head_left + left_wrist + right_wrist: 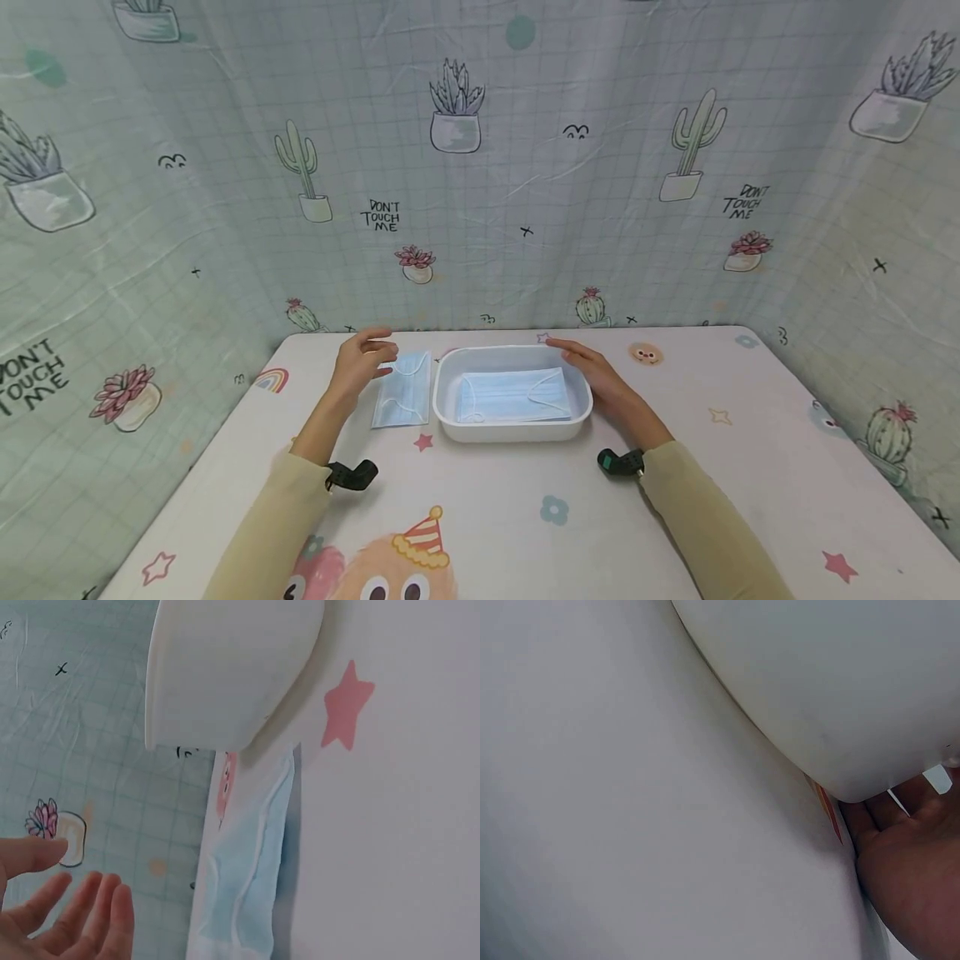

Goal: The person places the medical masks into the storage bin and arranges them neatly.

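Note:
A white plastic box (512,431) with rounded corners stands on the table, and a blue face mask (510,396) with white ear loops lies in it. To the box's left is a second blue face mask (407,390), flat on the table. My left hand (362,367) hovers over this mask's left side, fingers spread and slightly bent, nothing between them; the left wrist view shows the same hand (67,915) apart from the mask. At the box's right end, my right hand (600,379) rests along the wall with extended fingers. In the right wrist view its fingers (889,814) are partly hidden behind the box.
The white table (510,517) carries printed stars, flowers and cartoon figures. Behind it and on both sides hangs a grey-green curtain (510,275) with cactus prints. A black wrist camera (352,476) sits on the left wrist, another black camera (621,462) on the right.

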Demonstrator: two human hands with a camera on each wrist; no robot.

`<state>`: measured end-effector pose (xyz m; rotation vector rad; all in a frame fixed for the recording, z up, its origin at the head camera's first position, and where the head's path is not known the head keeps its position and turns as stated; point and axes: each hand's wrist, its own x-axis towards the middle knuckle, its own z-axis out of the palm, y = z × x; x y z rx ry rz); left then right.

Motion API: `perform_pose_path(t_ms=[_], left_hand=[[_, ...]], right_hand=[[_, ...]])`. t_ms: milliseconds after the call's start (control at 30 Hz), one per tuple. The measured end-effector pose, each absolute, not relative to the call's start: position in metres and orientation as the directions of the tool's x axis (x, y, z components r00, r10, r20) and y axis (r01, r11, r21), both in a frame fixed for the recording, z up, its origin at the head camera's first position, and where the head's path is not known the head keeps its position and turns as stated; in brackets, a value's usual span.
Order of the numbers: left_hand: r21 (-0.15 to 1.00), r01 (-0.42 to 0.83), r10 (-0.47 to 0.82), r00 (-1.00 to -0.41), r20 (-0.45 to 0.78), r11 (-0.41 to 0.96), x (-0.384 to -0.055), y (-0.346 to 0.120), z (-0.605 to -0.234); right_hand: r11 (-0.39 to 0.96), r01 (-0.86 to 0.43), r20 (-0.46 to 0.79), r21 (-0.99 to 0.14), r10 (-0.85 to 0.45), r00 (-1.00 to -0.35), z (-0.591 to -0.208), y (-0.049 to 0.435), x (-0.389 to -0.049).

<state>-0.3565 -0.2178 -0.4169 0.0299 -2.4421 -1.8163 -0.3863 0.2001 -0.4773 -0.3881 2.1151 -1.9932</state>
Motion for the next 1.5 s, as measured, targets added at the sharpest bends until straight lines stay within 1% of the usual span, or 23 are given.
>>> perform_pose_path(t_ms=[167,267,567,700,900,1200,1500], left_hand=[[0.968,-0.006,-0.123,-0.992,0.026,0.25,-0.357,-0.229,-0.431],[0.968,-0.035,-0.163,-0.987,0.007,0.249,-0.358,-0.236,-0.439],[0.935,-0.114,-0.226,-0.973,-0.037,0.337,-0.358,-0.244,-0.453],[0.915,-0.124,-0.24,-0.97,-0.031,0.383,-0.357,-0.245,-0.456],[0.866,-0.113,-0.237,-0.971,0.006,0.486,-0.355,-0.247,-0.458],[0.789,-0.147,-0.204,-0.979,-0.029,0.596,-0.354,-0.251,-0.462],[0.712,-0.101,-0.134,-0.991,-0.009,0.694,-0.355,-0.246,-0.461]], right_hand=[[0.054,-0.038,0.018,-0.998,-0.331,-0.943,-0.479,0.199,-0.386],[0.051,-0.024,0.006,-0.998,-0.329,-0.944,-0.48,0.198,-0.387],[0.057,-0.032,0.012,-0.998,-0.325,-0.946,-0.48,0.196,-0.388],[0.053,-0.034,0.015,-0.998,-0.328,-0.945,-0.48,0.195,-0.388],[0.048,-0.036,0.018,-0.998,-0.333,-0.943,-0.479,0.197,-0.388],[0.031,-0.022,0.011,-0.999,-0.329,-0.944,-0.479,0.198,-0.389],[0.025,-0.011,0.002,-1.0,-0.313,-0.95,-0.48,0.196,-0.39]])
